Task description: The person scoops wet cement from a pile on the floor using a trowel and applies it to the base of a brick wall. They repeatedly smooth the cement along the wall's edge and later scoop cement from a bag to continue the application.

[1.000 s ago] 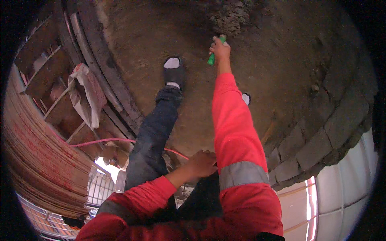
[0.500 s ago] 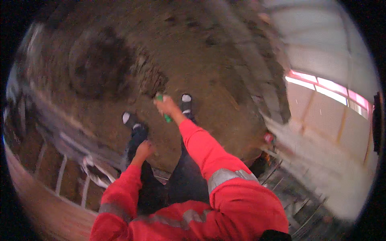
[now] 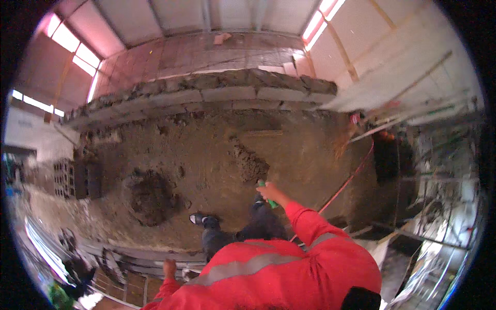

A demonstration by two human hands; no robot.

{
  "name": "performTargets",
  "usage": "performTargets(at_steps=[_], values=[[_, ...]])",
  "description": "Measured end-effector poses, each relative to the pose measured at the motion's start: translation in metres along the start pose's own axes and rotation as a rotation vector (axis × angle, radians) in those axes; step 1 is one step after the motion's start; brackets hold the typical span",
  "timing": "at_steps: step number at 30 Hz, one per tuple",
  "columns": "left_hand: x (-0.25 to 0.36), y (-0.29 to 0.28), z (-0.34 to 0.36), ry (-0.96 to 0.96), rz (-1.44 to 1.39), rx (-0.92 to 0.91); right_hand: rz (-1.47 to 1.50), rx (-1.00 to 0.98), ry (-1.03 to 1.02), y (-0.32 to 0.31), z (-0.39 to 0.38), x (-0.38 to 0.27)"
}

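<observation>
My right hand (image 3: 269,191) is closed around a green-handled tool (image 3: 272,203). Green shows on both sides of the fist, but the tool's working end cannot be made out. Just beyond it lies a heap of wet mortar (image 3: 251,164) on the brown, smeared floor. My left hand (image 3: 169,267) hangs low on the left, close to the edge of the floor surface; its fingers are too small and blurred to read. My feet stand apart on the floor, in dark shoes with pale toes.
A larger dark mortar mound (image 3: 150,197) sits left of my feet. Along the far side runs a low block wall (image 3: 227,94). Hollow blocks (image 3: 64,178) stand at far left. A red hose or cord (image 3: 347,183) crosses the right, near a dark opening (image 3: 392,160) and metal poles.
My view has swung round, bringing the block wall across the far side. My right hand still grips the green-handled tool, now beside the mortar heap. My left hand has moved out left, away from my legs.
</observation>
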State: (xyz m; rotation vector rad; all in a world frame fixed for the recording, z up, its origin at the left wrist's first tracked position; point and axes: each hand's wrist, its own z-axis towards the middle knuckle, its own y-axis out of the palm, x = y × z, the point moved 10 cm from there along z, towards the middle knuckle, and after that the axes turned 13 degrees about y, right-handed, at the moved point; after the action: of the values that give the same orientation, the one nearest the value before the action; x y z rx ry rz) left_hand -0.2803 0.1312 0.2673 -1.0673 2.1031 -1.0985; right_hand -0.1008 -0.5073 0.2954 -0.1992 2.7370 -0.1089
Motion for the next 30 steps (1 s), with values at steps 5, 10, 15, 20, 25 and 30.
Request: performTargets(at_steps=[5,10,15,20,25,30], values=[[0.105,-0.061,0.073,-0.051,-0.681,-0.1,-0.136,0.216,-0.233,-0.136,-0.008,0.057],[0.141,-0.132,0.168,-0.028,-0.783,-0.123,0.319,0.263,-0.004,-0.244,0.018,0.118],[0.11,-0.195,0.238,0.061,-0.588,-0.22,0.611,0.258,-0.022,-0.303,0.024,0.077],[0.1,-0.255,0.382,0.5,0.05,-0.345,0.722,0.433,-0.138,-0.387,0.062,0.039],[0.011,-0.419,0.523,0.113,-0.839,0.18,1.065,0.162,-0.205,-0.41,0.11,-0.093],[0.095,-0.511,0.607,0.478,-0.339,0.205,1.348,0.183,-0.238,-0.498,0.173,-0.137]])
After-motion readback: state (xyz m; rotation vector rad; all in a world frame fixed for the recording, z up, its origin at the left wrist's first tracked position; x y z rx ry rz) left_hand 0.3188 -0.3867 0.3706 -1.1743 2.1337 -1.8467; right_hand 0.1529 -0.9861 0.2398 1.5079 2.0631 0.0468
